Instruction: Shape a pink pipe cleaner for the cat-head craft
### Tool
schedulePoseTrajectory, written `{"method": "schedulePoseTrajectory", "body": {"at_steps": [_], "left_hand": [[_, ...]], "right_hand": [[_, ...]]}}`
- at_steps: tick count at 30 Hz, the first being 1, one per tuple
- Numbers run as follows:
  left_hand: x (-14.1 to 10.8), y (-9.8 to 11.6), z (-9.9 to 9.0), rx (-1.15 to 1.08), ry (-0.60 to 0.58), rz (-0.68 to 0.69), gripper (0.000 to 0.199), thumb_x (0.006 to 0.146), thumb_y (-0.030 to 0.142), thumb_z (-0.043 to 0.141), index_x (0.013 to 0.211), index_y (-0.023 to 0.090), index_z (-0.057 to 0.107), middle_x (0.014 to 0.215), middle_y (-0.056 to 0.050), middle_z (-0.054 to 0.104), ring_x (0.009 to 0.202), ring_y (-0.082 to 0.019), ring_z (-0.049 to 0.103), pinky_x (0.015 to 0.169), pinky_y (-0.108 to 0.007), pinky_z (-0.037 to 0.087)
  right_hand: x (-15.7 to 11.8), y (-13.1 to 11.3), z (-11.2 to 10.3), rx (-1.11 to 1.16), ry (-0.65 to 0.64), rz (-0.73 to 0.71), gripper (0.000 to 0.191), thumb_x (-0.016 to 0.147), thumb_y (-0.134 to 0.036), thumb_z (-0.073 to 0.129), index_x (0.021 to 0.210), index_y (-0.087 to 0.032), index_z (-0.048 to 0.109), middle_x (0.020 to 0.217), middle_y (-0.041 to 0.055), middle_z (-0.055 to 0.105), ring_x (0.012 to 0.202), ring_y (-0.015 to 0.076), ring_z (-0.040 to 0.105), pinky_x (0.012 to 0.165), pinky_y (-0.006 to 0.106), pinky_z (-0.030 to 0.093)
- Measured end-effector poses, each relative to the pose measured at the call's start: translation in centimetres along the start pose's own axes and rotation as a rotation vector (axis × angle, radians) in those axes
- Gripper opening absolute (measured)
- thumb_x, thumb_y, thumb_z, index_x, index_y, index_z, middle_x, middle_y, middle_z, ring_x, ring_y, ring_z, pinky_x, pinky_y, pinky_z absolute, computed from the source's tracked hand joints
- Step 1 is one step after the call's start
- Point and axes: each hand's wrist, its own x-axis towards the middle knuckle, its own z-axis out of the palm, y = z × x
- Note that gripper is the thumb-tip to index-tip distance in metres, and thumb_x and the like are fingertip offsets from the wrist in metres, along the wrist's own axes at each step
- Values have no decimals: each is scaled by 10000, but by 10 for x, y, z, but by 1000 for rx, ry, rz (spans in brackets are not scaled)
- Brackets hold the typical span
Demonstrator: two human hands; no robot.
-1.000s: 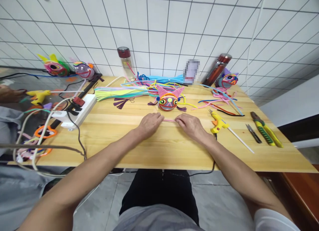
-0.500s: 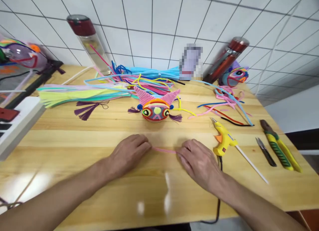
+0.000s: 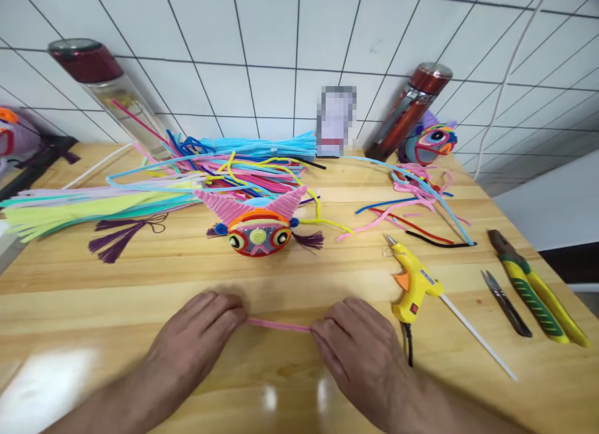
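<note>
A pink pipe cleaner point(image 3: 278, 325) stretches nearly straight between my two hands, low over the front of the wooden table point(image 3: 154, 284). My left hand point(image 3: 199, 337) pinches its left end, and my right hand point(image 3: 358, 340) pinches the right end. Both sets of fingertips are partly hidden behind the knuckles. Just beyond my hands sits a mask-like figure point(image 3: 259, 234) with pink wrapped horns, ringed eyes, blue side knobs and purple tassels.
Bundled pipe cleaners point(image 3: 262, 148) lie at the back. A yellow glue gun point(image 3: 414, 284), small snips point(image 3: 508, 306) and pliers point(image 3: 536, 290) lie to the right. A loose purple tassel point(image 3: 115, 234) is on the left. Two bottles, one clear point(image 3: 135, 118) and one red point(image 3: 407, 109), stand near the tiled wall.
The view has shifted and come closer, so the table things appear lower. Both hands still hold the pink pipe cleaner, a little nearer the table's front in the picture.
</note>
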Motion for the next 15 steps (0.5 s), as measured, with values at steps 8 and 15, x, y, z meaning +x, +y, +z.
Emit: {"method": "schedulePoseTrajectory", "body": {"at_steps": [8, 15], "left_hand": [[-16, 4, -8, -92, -28, -101, 272, 1052, 148, 504, 1186, 258, 713, 1131, -43, 774, 1087, -166, 728, 941, -240, 598], [-43, -2, 1, -140, 31, -103, 377, 1027, 133, 465, 1239, 283, 738, 1099, -55, 805, 1031, -200, 768, 896, -258, 650]], "right_hand": [[-6, 0, 10, 55, -11, 14, 245, 980, -50, 561, 822, -208, 659, 717, 17, 633, 655, 185, 546, 636, 351, 406], [-5, 6, 8, 114, 7, -7, 220, 963, -44, 578, 850, -204, 677, 692, 6, 634, 617, 158, 573, 588, 317, 408]]}}
